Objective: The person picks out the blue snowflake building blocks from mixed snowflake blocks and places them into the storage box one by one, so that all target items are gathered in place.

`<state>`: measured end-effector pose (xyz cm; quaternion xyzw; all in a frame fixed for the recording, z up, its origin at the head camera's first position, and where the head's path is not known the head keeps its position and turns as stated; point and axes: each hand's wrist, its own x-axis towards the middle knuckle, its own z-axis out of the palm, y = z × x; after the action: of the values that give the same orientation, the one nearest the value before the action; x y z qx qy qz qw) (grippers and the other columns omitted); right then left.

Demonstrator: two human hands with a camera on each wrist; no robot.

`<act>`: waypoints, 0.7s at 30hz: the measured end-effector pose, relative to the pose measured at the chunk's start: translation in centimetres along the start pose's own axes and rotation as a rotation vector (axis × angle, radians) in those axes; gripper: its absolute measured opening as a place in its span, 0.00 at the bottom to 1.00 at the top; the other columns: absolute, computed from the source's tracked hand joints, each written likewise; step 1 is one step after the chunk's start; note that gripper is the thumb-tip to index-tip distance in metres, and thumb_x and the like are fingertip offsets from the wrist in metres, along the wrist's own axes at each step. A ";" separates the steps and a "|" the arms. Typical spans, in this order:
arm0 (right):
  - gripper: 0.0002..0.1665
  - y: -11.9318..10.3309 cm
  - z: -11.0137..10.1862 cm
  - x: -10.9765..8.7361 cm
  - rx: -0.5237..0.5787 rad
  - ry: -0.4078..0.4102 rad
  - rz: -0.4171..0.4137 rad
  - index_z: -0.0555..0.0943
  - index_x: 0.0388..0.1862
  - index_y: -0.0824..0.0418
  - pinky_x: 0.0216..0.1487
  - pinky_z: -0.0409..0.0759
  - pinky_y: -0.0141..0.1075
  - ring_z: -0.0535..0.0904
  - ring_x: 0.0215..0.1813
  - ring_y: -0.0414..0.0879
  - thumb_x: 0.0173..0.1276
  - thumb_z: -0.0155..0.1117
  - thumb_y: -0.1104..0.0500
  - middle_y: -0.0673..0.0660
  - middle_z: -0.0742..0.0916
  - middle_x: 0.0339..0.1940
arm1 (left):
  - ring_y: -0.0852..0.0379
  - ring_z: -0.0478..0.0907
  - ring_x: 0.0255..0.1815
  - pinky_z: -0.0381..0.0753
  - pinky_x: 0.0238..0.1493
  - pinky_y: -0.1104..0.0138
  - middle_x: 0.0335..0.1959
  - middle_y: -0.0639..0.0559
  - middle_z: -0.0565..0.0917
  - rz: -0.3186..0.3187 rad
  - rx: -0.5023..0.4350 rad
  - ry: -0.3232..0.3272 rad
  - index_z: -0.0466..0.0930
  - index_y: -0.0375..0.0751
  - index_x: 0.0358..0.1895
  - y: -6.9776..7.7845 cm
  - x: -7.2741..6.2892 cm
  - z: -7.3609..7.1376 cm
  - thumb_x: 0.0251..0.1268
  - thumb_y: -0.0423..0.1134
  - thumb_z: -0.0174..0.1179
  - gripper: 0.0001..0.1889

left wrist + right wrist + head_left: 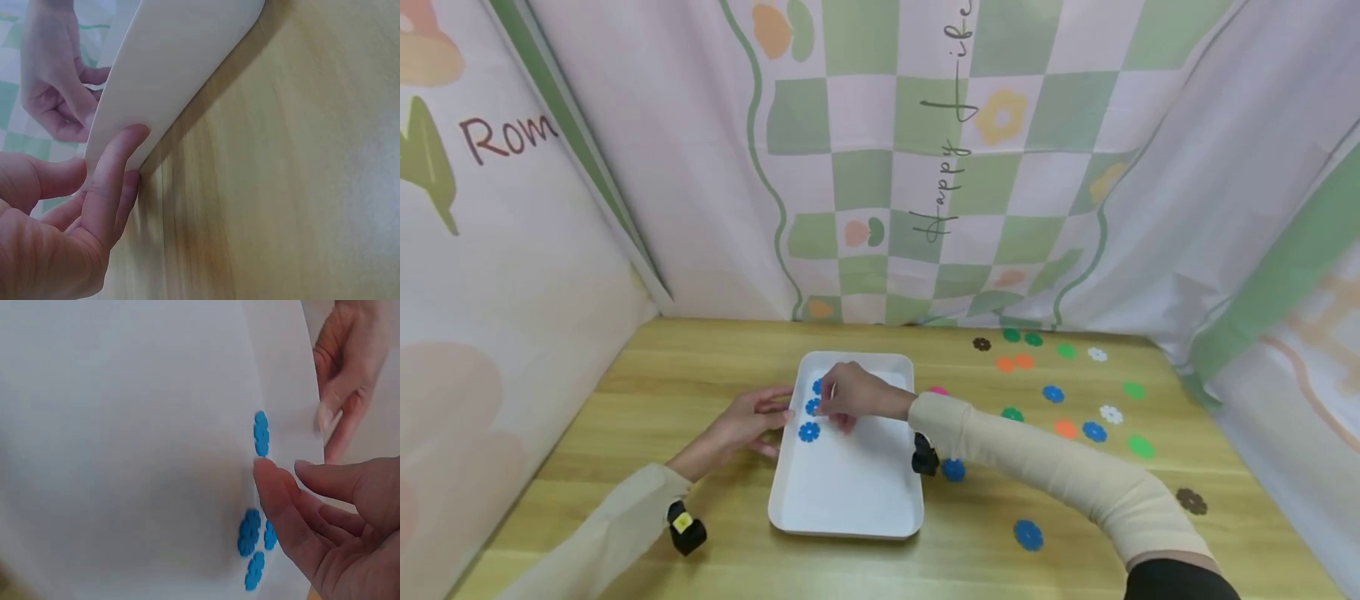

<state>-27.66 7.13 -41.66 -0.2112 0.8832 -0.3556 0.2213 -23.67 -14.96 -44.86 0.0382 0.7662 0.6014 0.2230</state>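
Note:
A white tray (850, 492) lies on the wooden table. My left hand (752, 421) holds its left rim, with the thumb at the edge and fingers (112, 181) against the outer wall. My right hand (853, 393) reaches over the tray, its fingertips close to blue flower-shaped pieces. A gap shows between thumb and index finger (275, 494) in the right wrist view, with nothing in it. Along the tray's left side sit a near blue piece (808, 432) and a middle blue piece (812, 407). A farther one (817, 387) is partly covered by the right hand.
More flower pieces lie scattered right of the tray, among them a blue piece (1028, 535), a brown piece (1191, 501), a white piece (1111, 414) and an orange piece (1066, 428). A printed curtain (865, 183) hangs behind the table.

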 end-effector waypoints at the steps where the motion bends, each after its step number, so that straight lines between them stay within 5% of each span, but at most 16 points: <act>1: 0.09 0.1 -0.3 -0.1 0.003 -0.008 -0.005 0.83 0.31 0.65 0.25 0.91 0.40 0.84 0.21 0.45 0.72 0.71 0.65 0.61 0.88 0.24 | 0.40 0.85 0.56 0.95 0.37 0.55 0.74 0.26 0.70 -0.002 0.000 0.002 0.62 0.32 0.80 0.0 0.0 0.0 0.79 0.33 0.58 0.30; 9: 0.04 1.3 -3.0 -1.6 0.068 -0.063 -0.105 0.84 0.42 0.65 0.39 0.94 0.47 0.89 0.39 0.57 0.75 0.68 0.64 0.64 0.89 0.39 | 0.40 0.86 0.55 0.95 0.40 0.54 0.74 0.27 0.71 -0.033 0.000 0.012 0.63 0.35 0.80 0.0 0.1 0.0 0.79 0.34 0.58 0.30; 16: 0.11 3.1 -5.7 -3.6 0.087 0.008 -0.270 0.84 0.50 0.69 0.41 0.93 0.51 0.87 0.45 0.60 0.74 0.69 0.63 0.59 0.89 0.43 | 0.43 0.86 0.54 0.95 0.40 0.55 0.74 0.28 0.71 -0.035 0.022 0.023 0.63 0.35 0.80 0.2 0.0 0.2 0.80 0.35 0.58 0.30; 21: 0.12 4.7 -7.6 -5.6 0.100 0.059 -0.294 0.83 0.52 0.66 0.46 0.91 0.56 0.86 0.46 0.59 0.74 0.69 0.62 0.59 0.88 0.45 | 0.43 0.86 0.54 0.95 0.39 0.55 0.74 0.28 0.71 -0.042 0.031 0.036 0.64 0.36 0.79 0.1 0.0 0.3 0.79 0.35 0.59 0.30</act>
<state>-28.18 17.25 -38.78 -0.3162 0.8302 -0.4336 0.1511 -23.56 -14.70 -44.82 0.0149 0.7800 0.5852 0.2210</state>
